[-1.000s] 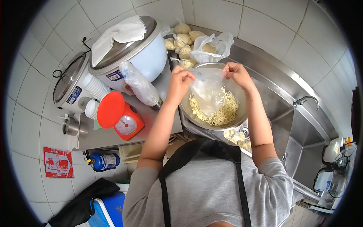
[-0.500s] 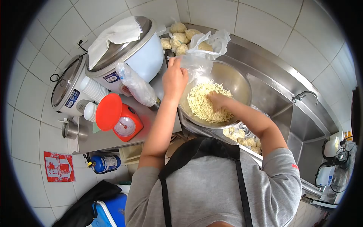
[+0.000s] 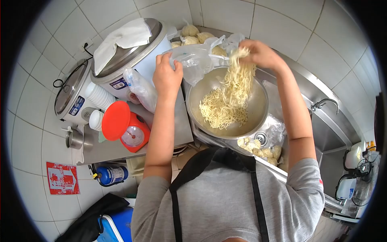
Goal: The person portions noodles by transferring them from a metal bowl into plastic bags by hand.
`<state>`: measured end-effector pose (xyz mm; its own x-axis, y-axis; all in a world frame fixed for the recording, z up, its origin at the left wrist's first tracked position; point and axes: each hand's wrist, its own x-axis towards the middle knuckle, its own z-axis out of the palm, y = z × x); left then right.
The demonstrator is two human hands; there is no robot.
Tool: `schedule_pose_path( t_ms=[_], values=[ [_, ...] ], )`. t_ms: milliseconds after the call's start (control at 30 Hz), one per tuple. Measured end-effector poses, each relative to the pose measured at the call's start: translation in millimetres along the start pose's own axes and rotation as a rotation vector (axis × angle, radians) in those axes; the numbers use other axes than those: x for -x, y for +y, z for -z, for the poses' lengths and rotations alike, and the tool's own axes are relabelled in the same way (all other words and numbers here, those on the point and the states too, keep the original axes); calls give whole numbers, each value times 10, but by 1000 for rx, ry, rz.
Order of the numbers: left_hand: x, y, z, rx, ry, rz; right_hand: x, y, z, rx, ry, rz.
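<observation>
Yellow noodles (image 3: 221,113) lie in a large steel bowl (image 3: 258,121) at the sink's edge. My right hand (image 3: 260,54) is closed on a bunch of noodles lifted above the bowl, with long strands hanging down to the rest. To the left of the bowl, my left hand (image 3: 168,74) holds a clear plastic bag (image 3: 193,60) by its edge. The bag spreads out toward the bowl's back left rim and looks empty.
Bagged noodle portions (image 3: 189,30) sit behind the bowl. At left stand a large rice cooker (image 3: 133,56), a red scale (image 3: 135,135), white cups (image 3: 98,94) and a wrapped bottle. A faucet (image 3: 325,103) and sink lie to the right, with pale pieces (image 3: 266,152) below the bowl.
My right hand has risen from the bowl with a bunch of noodles. My left hand has moved left and slightly down, drawing the bag leftward.
</observation>
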<state>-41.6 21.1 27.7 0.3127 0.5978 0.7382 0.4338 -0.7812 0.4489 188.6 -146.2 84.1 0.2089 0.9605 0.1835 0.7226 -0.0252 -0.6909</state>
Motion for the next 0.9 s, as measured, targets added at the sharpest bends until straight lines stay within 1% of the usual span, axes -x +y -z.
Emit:
schedule_pose_path(
  t_ms=[33, 67, 100, 167, 200, 300, 333, 433, 500, 567, 600, 633, 700, 767, 867, 900],
  values=[
    [-1, 0, -9, 12, 17, -22, 7, -71, 42, -118, 84, -20],
    [7, -9, -15, 22, 32, -41, -9, -97, 21, -56, 157, 162],
    [19, -24, -6, 28, 46, -63, -7, -173, 44, -44, 202, 117],
    [13, 2, 9, 27, -23, 22, -5, -367, 175, -17, 301, 32],
    [13, 18, 4, 30, -58, 64, -65, -317, 261, -162, 341, 34],
    [40, -24, -29, 34, -36, 34, -131, -259, 166, 6, 390, 121],
    [42, -30, -31, 31, -30, 33, -150, -244, 149, 76, 398, 193],
    [41, -34, -31, 28, -14, 35, -183, -106, -86, -103, 363, 47],
    [49, -30, -5, 23, -10, 40, -146, -111, -365, 97, 96, -213],
    [49, -19, 10, 31, -14, 45, -318, 478, -962, 431, -25, -192],
    [52, -7, 10, 36, -17, 47, -300, 407, -1123, 424, -277, -222],
    [69, 5, 3, 48, -26, 52, -368, 589, -1465, 525, -456, -245],
    [99, 26, -19, 67, -39, 61, -299, 821, -2072, 552, -542, -185],
    [120, 59, -41, 68, -62, 61, -65, 808, -2534, 763, -402, -29],
    [158, 60, -27, 44, -77, 60, -213, 1117, -2763, 761, -429, -29],
    [152, 50, -14, 33, -75, 58, -263, 1052, -2613, 658, -437, -65]
  ],
)
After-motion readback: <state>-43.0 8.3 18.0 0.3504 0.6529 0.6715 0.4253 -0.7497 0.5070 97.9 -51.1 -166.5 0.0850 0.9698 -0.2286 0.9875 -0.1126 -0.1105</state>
